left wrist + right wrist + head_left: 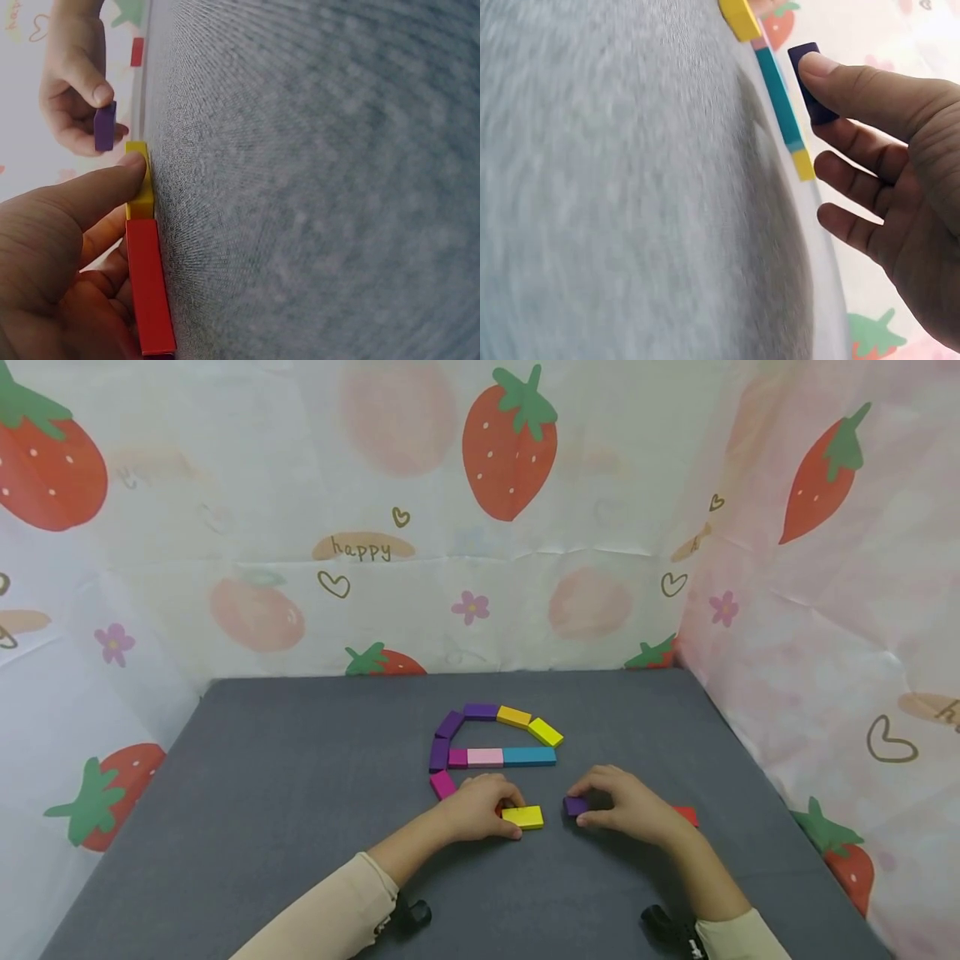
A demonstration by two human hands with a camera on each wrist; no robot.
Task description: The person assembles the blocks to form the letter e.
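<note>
With thumb and fingers, my left hand pinches a yellow block lying on the table. In the left wrist view, a red block touches that yellow block end to end, partly behind the left fingers in the head view. To the right, my right hand holds a small purple block between thumb and fingertips, a short gap from the yellow one. The right wrist view shows the purple block raised off the cloth, with the other fingers loosely bent.
Behind the hands, purple blocks, yellow ones and a magenta one form a curve. A straight row with a pink block and a blue block crosses it. Another red block lies beyond the right hand on grey cloth.
</note>
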